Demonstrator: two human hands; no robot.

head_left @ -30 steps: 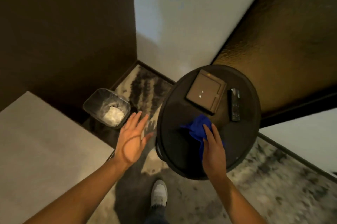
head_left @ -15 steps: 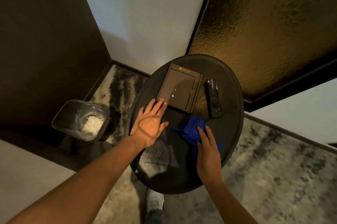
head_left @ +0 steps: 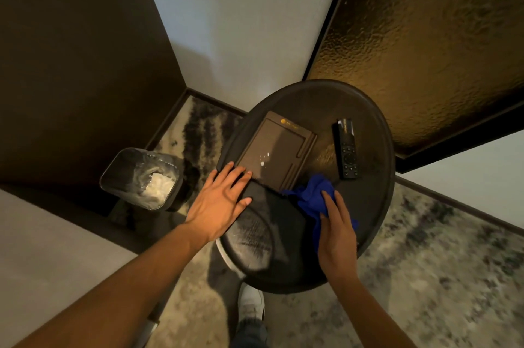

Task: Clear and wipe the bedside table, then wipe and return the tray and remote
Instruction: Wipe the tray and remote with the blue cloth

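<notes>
A round dark bedside table [head_left: 368,206] fills the centre. On it lies a flat brown tray [head_left: 276,149] with a few white crumbs, and to its right a black remote [head_left: 346,149]. My left hand [head_left: 219,200] is spread flat, its fingertips touching the tray's near left corner. My right hand [head_left: 336,230] presses down on a crumpled blue cloth [head_left: 312,197] just in front of the tray. A smeared patch shows on the tabletop near its front left edge.
A clear-lined waste bin [head_left: 141,177] with white tissue inside stands on the floor to the left. A pale bed surface [head_left: 42,248] lies at lower left. Walls and a textured gold panel [head_left: 425,36] close in behind the table. My shoe [head_left: 251,302] is under the front edge.
My left hand has come from beside the bin across to the table and now touches the tray's corner. The right hand stays on the blue cloth. The view has shifted towards the table.
</notes>
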